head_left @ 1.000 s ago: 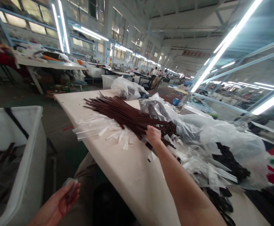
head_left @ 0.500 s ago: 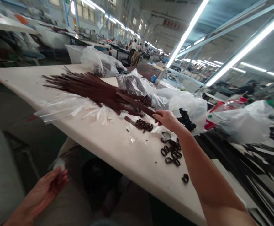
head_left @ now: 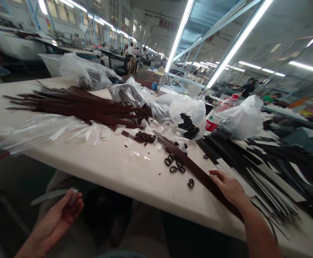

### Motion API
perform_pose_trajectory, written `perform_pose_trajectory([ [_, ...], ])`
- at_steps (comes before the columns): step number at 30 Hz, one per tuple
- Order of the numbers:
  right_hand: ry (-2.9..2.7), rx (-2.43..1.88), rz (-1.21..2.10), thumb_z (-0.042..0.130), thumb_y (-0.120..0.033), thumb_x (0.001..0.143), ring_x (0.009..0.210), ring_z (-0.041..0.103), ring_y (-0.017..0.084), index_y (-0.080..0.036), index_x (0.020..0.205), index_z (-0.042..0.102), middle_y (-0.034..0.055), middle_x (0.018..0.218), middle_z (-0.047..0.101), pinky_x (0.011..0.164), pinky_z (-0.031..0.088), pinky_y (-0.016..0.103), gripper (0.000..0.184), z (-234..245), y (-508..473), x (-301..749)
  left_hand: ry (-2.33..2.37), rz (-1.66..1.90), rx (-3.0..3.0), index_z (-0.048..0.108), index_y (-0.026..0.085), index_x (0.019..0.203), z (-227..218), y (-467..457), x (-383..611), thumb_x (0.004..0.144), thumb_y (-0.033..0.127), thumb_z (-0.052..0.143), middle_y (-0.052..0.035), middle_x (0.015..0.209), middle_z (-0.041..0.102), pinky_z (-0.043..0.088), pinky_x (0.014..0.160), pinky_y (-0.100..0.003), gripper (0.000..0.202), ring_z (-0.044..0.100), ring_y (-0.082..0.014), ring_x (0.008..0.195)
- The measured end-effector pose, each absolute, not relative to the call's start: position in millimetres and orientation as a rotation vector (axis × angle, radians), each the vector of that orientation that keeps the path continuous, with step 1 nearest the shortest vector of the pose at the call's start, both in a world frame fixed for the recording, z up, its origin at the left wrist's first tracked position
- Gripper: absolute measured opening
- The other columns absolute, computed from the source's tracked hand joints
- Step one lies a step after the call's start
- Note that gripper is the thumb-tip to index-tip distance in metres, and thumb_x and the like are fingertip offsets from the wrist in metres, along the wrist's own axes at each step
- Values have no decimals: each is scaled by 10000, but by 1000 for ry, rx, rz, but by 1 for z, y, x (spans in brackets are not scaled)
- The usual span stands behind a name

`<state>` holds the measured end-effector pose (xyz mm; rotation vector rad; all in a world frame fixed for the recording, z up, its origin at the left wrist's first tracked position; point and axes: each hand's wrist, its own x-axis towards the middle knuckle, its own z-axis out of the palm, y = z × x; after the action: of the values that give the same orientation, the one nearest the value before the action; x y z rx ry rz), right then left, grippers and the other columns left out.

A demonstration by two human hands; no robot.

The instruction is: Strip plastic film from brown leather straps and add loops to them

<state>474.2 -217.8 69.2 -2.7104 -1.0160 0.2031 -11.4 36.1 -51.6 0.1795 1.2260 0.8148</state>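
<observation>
Down low on the left side, the left hand [head_left: 62,215] is held in front of the desk [head_left: 135,181], below its edge, with the palm turned up and the wrist bent a little. A thin clear plastic strip [head_left: 49,196] is pinched between its thumb and fingertips, and the strip sticks out to the left of the hand.

The right hand [head_left: 229,186] is stretched out over the desk with the arm almost straight. It is laid palm down on one long brown strap [head_left: 188,165], with the fingers loose and pointed to the left. The strap is pressed under the palm and runs away from the hand, up and to the left across the desk. Whether it is gripped from below cannot be told.

Small dark rings [head_left: 173,169] are scattered just beside the strap, left of the right hand. Farther off, past both hands, a big pile of brown straps [head_left: 73,104] is spread on clear wrappers [head_left: 38,130]. Black strips [head_left: 253,161] are stacked close to the right of the right hand. A bottle with a red label [head_left: 216,120] is stood behind them among plastic bags [head_left: 242,114].
</observation>
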Motion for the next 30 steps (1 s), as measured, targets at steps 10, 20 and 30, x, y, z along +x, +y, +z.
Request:
perform_pose_trajectory([
  [10,-1470,-2523,-51,585,-365,928,1024,635,227,-194,1094,699,91,1151,679,882,459,295,264,42,-62,418,1216,811,200,689,133,784,-33,23,-2,920,63,491,-34,702,732,618,539,-269,250,682,-128,521],
  [20,-1342,-2668,58,735,-301,779,972,647,274,-157,1004,702,132,1078,692,812,479,349,270,34,-18,423,1325,1059,351,697,163,642,-5,19,-27,867,12,493,9,640,723,601,571,-192,339,670,-104,555],
  [30,-1459,-2289,446,542,-386,882,602,673,194,-210,943,626,31,736,720,594,493,288,205,96,-80,358,1153,1419,431,627,154,624,11,33,-54,835,141,675,34,542,660,576,581,-209,217,621,-90,513],
])
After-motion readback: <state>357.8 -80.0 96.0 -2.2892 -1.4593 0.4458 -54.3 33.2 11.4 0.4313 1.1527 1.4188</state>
